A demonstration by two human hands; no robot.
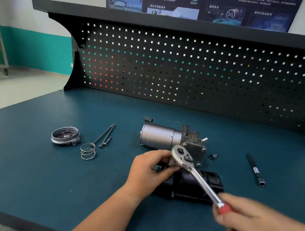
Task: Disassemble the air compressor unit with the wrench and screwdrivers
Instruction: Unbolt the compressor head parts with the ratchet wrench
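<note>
**Ratchet wrench held in both hands over the compressor**

A dark teal surface (41, 168) fills the view, backed by a black pegboard (193, 72). The air compressor unit (160, 139) lies on its side near the middle of the surface, with its silver motor cylinder to the left and its cast head to the right. Just in front of it lies a black housing (190, 186).

Above both, the ratchet wrench (203, 183) slants from its head near the compressor's cast end down to a red handle. The right hand (261, 230), blurred, grips that handle. The left hand (149, 170) has its fingers curled round the wrench's head end.

To the left lies a round metal cap (65, 135). Well to the right lies an extension bar (255, 170). Long bolts (105, 135) lie between the cap and the compressor, with a wire spring (88, 151) at their near ends. A small bolt (213, 156) sits just right of the compressor.
</note>
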